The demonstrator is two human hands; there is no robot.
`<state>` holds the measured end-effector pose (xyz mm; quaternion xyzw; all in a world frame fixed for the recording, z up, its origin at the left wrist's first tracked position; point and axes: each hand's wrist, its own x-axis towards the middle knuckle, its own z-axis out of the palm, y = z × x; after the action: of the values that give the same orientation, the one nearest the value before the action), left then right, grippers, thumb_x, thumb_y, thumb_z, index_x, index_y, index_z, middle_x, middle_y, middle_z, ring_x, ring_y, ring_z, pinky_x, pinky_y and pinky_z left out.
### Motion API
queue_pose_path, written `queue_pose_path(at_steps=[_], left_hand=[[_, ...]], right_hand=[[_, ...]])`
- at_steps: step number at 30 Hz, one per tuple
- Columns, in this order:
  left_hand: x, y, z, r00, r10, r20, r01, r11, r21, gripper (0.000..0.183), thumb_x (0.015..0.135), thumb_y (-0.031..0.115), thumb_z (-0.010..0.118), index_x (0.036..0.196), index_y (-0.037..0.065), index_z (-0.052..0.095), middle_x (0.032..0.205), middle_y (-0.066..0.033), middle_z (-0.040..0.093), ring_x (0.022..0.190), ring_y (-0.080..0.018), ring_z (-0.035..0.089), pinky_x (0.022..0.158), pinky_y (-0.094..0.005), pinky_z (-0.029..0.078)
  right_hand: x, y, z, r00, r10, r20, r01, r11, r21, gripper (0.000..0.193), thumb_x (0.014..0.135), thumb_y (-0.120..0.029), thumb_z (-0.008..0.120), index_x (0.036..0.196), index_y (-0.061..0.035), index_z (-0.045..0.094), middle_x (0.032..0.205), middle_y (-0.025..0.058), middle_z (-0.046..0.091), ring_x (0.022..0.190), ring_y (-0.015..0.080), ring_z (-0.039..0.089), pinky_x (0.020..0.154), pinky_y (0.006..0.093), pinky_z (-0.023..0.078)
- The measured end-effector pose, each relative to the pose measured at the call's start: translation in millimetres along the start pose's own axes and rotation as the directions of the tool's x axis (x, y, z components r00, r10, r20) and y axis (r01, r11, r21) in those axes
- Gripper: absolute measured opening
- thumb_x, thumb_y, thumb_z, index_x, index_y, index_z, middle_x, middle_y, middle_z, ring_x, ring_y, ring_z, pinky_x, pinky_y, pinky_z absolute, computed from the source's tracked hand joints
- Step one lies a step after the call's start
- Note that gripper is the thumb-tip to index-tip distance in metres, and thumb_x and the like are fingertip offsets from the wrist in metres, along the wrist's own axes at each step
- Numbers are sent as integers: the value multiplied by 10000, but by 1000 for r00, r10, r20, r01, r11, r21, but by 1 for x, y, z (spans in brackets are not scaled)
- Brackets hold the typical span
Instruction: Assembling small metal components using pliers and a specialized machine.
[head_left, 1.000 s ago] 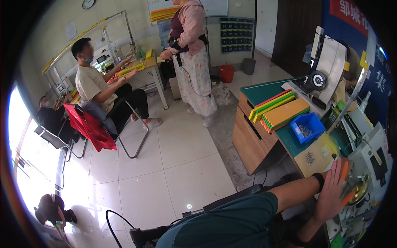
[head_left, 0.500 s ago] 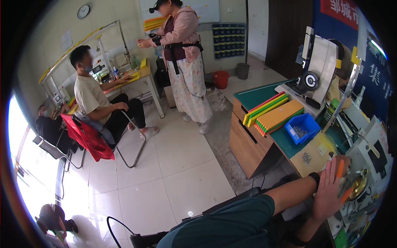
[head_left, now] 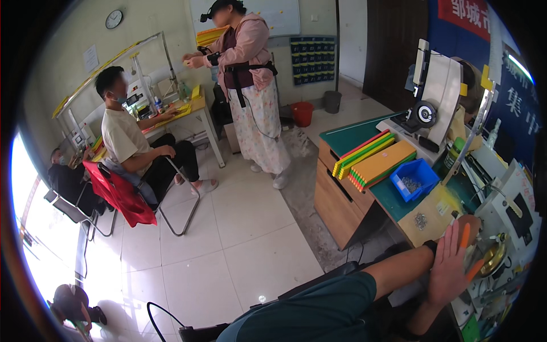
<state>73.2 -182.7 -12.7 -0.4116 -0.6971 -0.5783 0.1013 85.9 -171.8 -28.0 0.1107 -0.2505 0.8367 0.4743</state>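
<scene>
My right hand [head_left: 448, 276] is raised at the right, its fingers stretched upward and its palm showing. Orange coverings sit on its forefinger and thumb, which stand apart, and I see nothing held in it. Behind its fingers, my left hand [head_left: 469, 223] reaches over the bench at the end of a bare forearm with a black wristband [head_left: 431, 246]. The fingers of that hand are mostly hidden. Nearest to it are a pile of small metal parts [head_left: 420, 220] on brown card [head_left: 407, 227] and a round brass-coloured piece [head_left: 494, 259].
On the green-topped desk [head_left: 356, 137] stand a blue bin [head_left: 415, 179] of metal parts, stacked yellow and orange strips [head_left: 383, 162] and a white machine [head_left: 441, 91]. A metal post [head_left: 476, 128] rises beside them. Farther left are a standing person [head_left: 248, 74] and a seated person [head_left: 128, 125].
The view has shifted very slightly. Both my hands keep nearly the same pose over the bench. The standing person's hands have moved a little left.
</scene>
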Motion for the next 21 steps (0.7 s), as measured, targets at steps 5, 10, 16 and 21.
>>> queue_pose_path(at_steps=[5,10,16,21], left_hand=[[3,-5,7,998,37,50,-30,992,-119,770,984,568,550,1536,44,429,1591,-240,385,1486,-368,361,1205,-462,279],[7,-12,20,992,81,99,-54,967,-248,768,953,551,633,1475,0,516,1527,-306,447,1430,-457,425,1161,-549,351],[66,-32,72,819,230,526,-128,966,-223,559,903,404,699,1292,8,627,1339,-279,583,1300,-418,548,1078,-497,434],[99,-40,133,533,299,791,-201,953,-224,386,862,281,754,1139,15,719,1183,-256,696,1191,-385,651,1009,-454,504]], right_hand=[[-1,1,-1,1000,9,-7,-9,1000,20,858,1073,-570,430,1689,-149,5,1761,140,-29,1627,274,17,1312,463,30],[-4,-2,-5,1000,16,24,-17,999,49,861,1071,-573,434,1690,-157,5,1763,129,-27,1626,275,32,1312,471,32],[-8,-10,-16,998,28,57,-34,993,115,859,1070,-573,441,1691,-177,-2,1766,105,-31,1623,295,74,1312,484,44],[-18,-24,-44,983,70,169,-101,978,182,843,1067,-567,455,1692,-171,51,1753,142,106,1597,322,199,1307,508,108]])
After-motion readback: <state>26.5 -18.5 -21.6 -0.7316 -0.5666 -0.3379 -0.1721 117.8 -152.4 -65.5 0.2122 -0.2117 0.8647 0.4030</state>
